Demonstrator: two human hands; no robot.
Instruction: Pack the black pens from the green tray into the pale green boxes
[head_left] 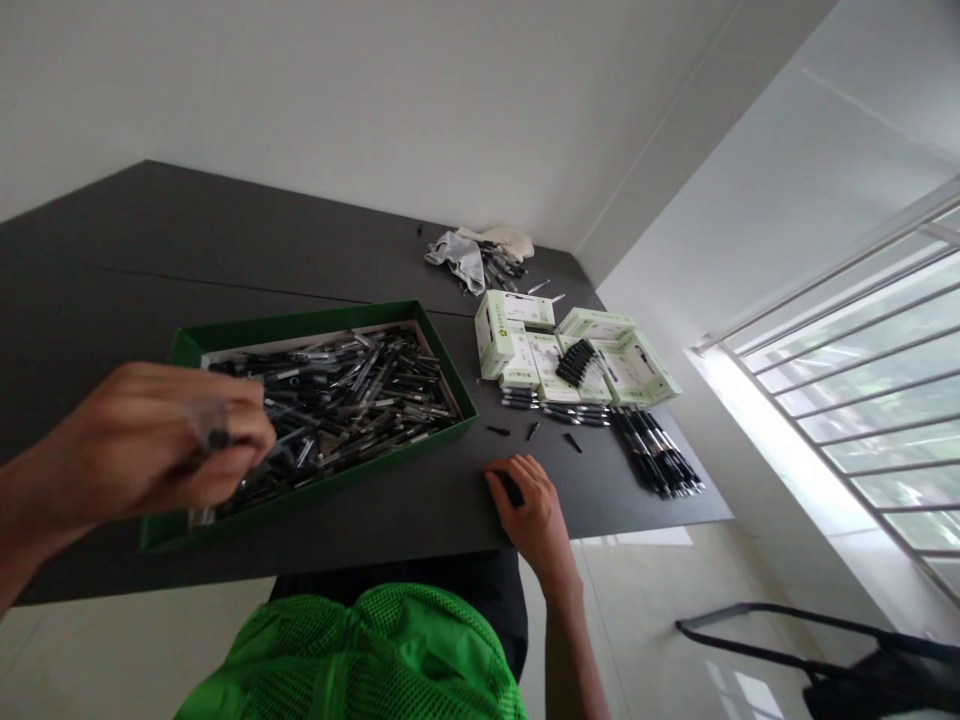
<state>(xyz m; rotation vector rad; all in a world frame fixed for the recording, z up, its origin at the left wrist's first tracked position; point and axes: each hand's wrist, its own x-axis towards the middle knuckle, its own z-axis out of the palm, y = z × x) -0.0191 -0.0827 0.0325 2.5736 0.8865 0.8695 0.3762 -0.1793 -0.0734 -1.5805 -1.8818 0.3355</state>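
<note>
My left hand [176,435] is raised over the left part of a green box [457,425], blurred by motion. Its fingers are closed on a clear pen [214,430] with a dark end, partly hidden by the hand. Inside the box lies a jumbled heap of black and clear pens [360,390]. Resting on the dark table near its front edge, my right hand [531,500] has curled fingers. Something small and black shows under them, too covered to name. Just beyond that hand lie small black pieces, one of them a black clip-like part [573,442].
Pale green and white cartons [517,345] stand at the right, with a bundle of pens [581,362] on them. Rows of pens [656,455] lie near the table's right edge. Grey and cream cloths [459,258] sit at the back beside more pens. A barred window is at right.
</note>
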